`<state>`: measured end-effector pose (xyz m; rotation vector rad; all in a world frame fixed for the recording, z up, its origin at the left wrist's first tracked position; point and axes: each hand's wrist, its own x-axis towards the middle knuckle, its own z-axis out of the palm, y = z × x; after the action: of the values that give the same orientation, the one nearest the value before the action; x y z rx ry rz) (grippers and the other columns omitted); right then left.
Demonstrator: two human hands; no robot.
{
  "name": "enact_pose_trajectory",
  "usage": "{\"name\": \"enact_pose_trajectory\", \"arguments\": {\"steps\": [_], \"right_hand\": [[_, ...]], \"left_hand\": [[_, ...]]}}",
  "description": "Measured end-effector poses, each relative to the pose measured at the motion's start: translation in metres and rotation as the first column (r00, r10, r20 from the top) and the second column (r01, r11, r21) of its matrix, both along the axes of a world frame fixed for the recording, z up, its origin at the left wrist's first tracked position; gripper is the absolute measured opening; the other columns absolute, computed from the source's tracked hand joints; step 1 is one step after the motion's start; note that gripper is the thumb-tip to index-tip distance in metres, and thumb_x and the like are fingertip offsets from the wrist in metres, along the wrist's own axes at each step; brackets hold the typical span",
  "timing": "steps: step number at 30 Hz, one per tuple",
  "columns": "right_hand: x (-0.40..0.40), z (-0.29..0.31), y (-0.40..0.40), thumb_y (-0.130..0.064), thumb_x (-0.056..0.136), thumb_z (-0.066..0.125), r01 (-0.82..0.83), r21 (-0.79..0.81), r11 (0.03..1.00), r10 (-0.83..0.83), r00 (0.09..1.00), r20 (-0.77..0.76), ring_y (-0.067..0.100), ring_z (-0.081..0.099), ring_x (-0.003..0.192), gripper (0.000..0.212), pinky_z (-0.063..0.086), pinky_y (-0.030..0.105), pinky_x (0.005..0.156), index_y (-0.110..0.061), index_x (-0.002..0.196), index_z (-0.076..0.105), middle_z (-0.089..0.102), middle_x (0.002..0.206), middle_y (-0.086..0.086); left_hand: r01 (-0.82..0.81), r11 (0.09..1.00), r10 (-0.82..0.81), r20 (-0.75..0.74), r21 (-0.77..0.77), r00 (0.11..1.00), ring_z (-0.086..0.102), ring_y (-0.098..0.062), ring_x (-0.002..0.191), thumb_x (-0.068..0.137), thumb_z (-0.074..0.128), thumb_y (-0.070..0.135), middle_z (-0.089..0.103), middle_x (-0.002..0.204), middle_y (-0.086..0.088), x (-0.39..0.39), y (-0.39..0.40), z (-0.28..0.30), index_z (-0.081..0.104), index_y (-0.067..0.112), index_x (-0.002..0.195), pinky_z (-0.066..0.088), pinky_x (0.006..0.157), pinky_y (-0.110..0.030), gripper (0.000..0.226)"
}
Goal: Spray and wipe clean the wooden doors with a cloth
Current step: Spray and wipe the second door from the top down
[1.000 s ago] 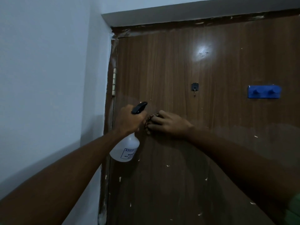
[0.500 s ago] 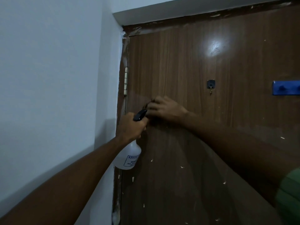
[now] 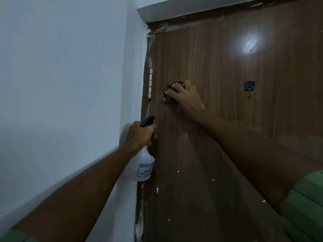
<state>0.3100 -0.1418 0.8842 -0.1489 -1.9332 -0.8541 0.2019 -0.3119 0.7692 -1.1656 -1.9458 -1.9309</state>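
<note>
R hand w/ cloth has moved up the wooden door vs 1 s ago: it was level with the spray bottle, now it's well above it, pressing the bunched cloth flat on the panel. Fingers lie over the cloth; whether they pinch it or just press, can't tell for sure, looks like curled round it. L hand clenched round bottle neck, black nozzle sticking up above the fist, bottle body hanging below the grip, just beside the door's hinge edge. Has dropped relative to the R hand, looks idle.

Meaning: prob. wipe phase now, stroke going upward along the hinge side; lower panel below the grip has a faint wet-looking sheen, so likely sprayed already. White flecks there remain, so not done.

Edges: hinge sits just left of the cloth, door frame right behind it, so little room leftward. Small hook to the right of the grip, well apart. Open panel above the cloth up to the top edge, and wide room to the right. White wall left of frame.
</note>
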Motion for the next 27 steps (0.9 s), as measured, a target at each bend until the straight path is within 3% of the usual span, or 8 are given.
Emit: {"name": "enact_pose_trajectory", "arguments": {"steps": [6, 10, 13, 15, 18, 20, 23, 27], "right_hand": [[-0.017, -0.015, -0.015, -0.031, 0.088, 0.052, -0.011, -0.023, 1.0, 0.009, 0.995, -0.098, 0.04, 0.046, 0.121, 0.049, 0.042, 0.05, 0.093, -0.017, 0.135, 0.059, 0.054, 0.134, 0.015], [-0.017, -0.008, -0.009, -0.021, 0.082, 0.07, 0.048, 0.05, 0.998, -0.045, 0.998, -0.051, 0.043, 0.044, 0.129, 0.063, 0.042, 0.052, 0.097, -0.016, 0.142, 0.054, 0.052, 0.139, 0.016], [-0.021, -0.022, -0.011, -0.02, 0.079, 0.077, 0.018, -0.008, 1.0, -0.019, 0.994, -0.104, 0.04, 0.043, 0.13, 0.069, 0.042, 0.051, 0.1, -0.017, 0.143, 0.053, 0.052, 0.142, 0.014], [-0.031, -0.042, -0.009, -0.02, 0.081, 0.076, -0.042, 0.069, 0.997, 0.045, 0.999, -0.03, 0.037, 0.045, 0.127, 0.06, 0.044, 0.049, 0.097, -0.018, 0.138, 0.057, 0.055, 0.14, 0.013], [-0.036, -0.055, 0.001, -0.024, 0.087, 0.076, -0.117, 0.3, 0.947, 0.04, 0.967, 0.252, 0.035, 0.053, 0.121, 0.044, 0.051, 0.047, 0.09, -0.017, 0.129, 0.066, 0.061, 0.135, 0.013], [-0.032, -0.03, 0.001, -0.023, 0.09, 0.07, -0.106, 0.261, 0.959, 0.067, 0.986, 0.152, 0.036, 0.054, 0.121, 0.043, 0.052, 0.048, 0.091, -0.017, 0.132, 0.063, 0.061, 0.135, 0.012], [-0.027, 0.019, -0.007, -0.01, 0.08, 0.078, -0.082, 0.003, 0.997, 0.081, 0.979, -0.187, 0.038, 0.051, 0.12, 0.06, 0.051, 0.049, 0.094, -0.014, 0.137, 0.059, 0.061, 0.135, 0.013], [-0.044, 0.006, -0.015, -0.008, 0.075, 0.079, -0.069, -0.035, 0.997, 0.061, 0.98, -0.189, 0.037, 0.048, 0.123, 0.062, 0.047, 0.048, 0.093, -0.016, 0.134, 0.061, 0.061, 0.136, 0.01]], "left_hand": [[-0.004, 1.0, 0.005, 0.032, -0.025, 0.999, 0.058, -0.011, 0.043, 0.095, 0.071, 0.031, 0.071, 0.06, 0.0, -0.003, 0.008, 0.001, 0.074, 0.009, 0.081, 0.049, 0.053, -0.028, 0.027], [-0.016, 0.997, 0.012, 0.051, 0.08, 0.999, 0.062, -0.017, 0.048, 0.097, 0.07, 0.032, 0.078, 0.072, -0.005, -0.009, 0.01, 0.006, 0.077, 0.009, 0.086, 0.051, 0.057, -0.032, 0.026], [-0.016, 0.992, 0.013, 0.025, 0.123, 1.0, 0.062, -0.016, 0.048, 0.099, 0.069, 0.032, 0.076, 0.069, -0.006, -0.011, 0.012, 0.008, 0.076, 0.008, 0.085, 0.05, 0.055, -0.032, 0.028], [-0.033, 0.993, 0.033, -0.003, 0.113, 0.999, 0.062, -0.015, 0.047, 0.099, 0.069, 0.036, 0.072, 0.064, -0.005, -0.01, 0.012, 0.009, 0.074, 0.008, 0.084, 0.05, 0.053, -0.03, 0.033], [-0.028, 0.998, 0.029, -0.018, 0.058, 0.999, 0.064, -0.016, 0.05, 0.098, 0.07, 0.042, 0.07, 0.064, -0.004, -0.011, 0.011, 0.006, 0.074, 0.009, 0.086, 0.051, 0.054, -0.029, 0.036], [-0.038, 0.999, 0.038, -0.005, 0.02, 0.999, 0.064, -0.014, 0.05, 0.098, 0.069, 0.04, 0.074, 0.066, -0.003, -0.013, 0.009, 0.005, 0.076, 0.01, 0.086, 0.051, 0.055, -0.029, 0.033], [-0.064, 0.998, 0.064, 0.023, 0.011, 0.998, 0.064, -0.013, 0.048, 0.098, 0.068, 0.035, 0.077, 0.07, -0.004, -0.015, 0.009, 0.002, 0.077, 0.01, 0.088, 0.05, 0.054, -0.028, 0.028], [-0.109, 0.992, 0.108, 0.015, 0.068, 0.994, 0.065, -0.015, 0.048, 0.098, 0.067, 0.035, 0.076, 0.07, -0.004, -0.014, 0.009, 0.001, 0.076, 0.01, 0.087, 0.051, 0.052, -0.028, 0.029]]}}
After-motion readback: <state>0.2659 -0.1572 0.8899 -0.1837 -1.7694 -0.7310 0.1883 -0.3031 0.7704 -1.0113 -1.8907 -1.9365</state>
